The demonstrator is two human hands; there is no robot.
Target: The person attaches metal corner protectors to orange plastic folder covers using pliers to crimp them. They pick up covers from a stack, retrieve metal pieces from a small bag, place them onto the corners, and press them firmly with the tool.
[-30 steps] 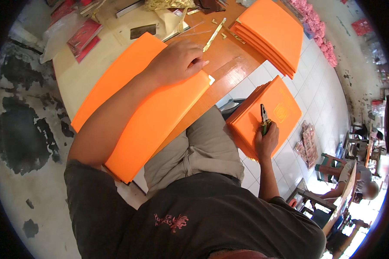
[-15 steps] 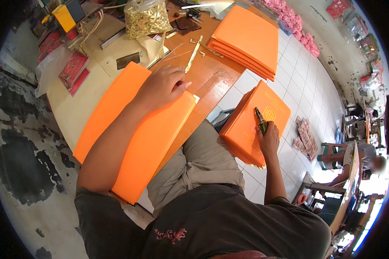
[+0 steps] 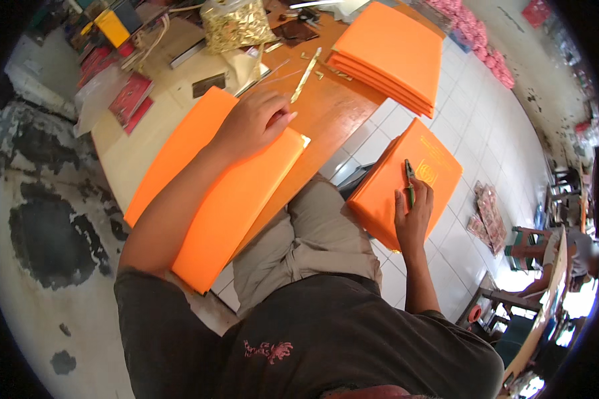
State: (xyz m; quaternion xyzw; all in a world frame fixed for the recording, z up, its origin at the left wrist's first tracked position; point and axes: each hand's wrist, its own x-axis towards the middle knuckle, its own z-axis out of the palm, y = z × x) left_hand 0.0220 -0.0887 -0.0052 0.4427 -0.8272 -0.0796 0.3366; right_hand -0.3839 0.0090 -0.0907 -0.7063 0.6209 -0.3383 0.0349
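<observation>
— While the left hand (image 3: pixel 256 123) lay flat, fingers loosely curled, on the long orange folder (image 3: pixel 213 193), which way did that folder run?

— Its long axis ran from the person's left side up toward the middle of the tabletop (image 3: pixel 333 110), and the left hand pressed its far end. It was gripping nothing I could make out.

— And the right hand (image 3: pixel 412 216)?

— Well apart, low on the right, closed around a dark green pen (image 3: pixel 409 183) and resting on a second orange stack (image 3: pixel 406 183) beside the knee.

— Any containers?

— A clear bag of gold foil pieces (image 3: pixel 236 25) stood beyond the left hand; another orange pile (image 3: pixel 393 56) lay further right.
</observation>
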